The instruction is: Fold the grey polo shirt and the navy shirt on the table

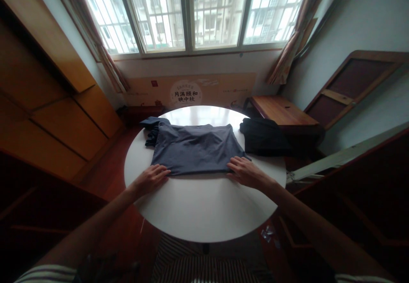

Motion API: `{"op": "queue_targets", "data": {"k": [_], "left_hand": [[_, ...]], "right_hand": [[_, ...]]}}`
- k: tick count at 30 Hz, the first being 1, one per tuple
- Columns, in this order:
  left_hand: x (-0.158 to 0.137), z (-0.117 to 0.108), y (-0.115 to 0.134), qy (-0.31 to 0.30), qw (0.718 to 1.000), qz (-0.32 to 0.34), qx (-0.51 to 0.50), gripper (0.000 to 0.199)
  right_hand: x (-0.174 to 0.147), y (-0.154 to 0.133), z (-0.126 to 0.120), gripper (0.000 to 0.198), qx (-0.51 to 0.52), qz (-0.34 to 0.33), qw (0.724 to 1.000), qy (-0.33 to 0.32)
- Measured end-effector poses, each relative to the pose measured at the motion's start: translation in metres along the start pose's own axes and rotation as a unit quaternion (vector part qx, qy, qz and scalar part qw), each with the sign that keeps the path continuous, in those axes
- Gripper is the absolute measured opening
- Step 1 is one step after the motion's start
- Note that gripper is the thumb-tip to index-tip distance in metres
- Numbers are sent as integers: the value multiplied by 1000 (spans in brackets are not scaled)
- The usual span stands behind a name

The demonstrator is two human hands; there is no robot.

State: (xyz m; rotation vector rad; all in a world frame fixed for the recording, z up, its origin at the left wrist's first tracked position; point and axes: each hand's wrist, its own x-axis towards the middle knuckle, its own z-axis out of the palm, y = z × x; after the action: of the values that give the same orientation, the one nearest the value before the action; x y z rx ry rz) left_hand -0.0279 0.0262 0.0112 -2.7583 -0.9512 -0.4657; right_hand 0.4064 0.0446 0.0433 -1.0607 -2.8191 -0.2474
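A grey-blue shirt (195, 148) is laid flat on the round white table (204, 206), its body already folded into a rough rectangle, with one sleeve still bunched loose at the far left corner. Its near edge is pressed at both corners by the left hand (152, 178) and right hand (245, 171), fingers spread flat, nothing gripped; a dark garment (263, 136) is left unfolded to the right

Both my bare arms reach forward. My left hand (152, 177) lies flat, palm down, fingers spread. My right hand (245, 171) mirrors it, well apart.
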Motion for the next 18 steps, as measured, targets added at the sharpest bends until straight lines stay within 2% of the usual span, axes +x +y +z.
{"op": "queue_targets", "data": {"k": [3,10,15,18], "left_hand": [[-16,-5,-9,5,999,8,34,25],[-35,-17,-17,-2,995,9,96,25],[-42,-23,-22,-1,998,3,69,25],[-37,-25,-22,-11,1000,-20,18,20]], "right_hand": [[3,-4,4,9,-26,-9,1000,-4],[-5,3,11,18,-60,-44,997,10],[-17,5,7,21,-46,-63,996,36],[-19,6,5,23,1,-43,998,46]]}}
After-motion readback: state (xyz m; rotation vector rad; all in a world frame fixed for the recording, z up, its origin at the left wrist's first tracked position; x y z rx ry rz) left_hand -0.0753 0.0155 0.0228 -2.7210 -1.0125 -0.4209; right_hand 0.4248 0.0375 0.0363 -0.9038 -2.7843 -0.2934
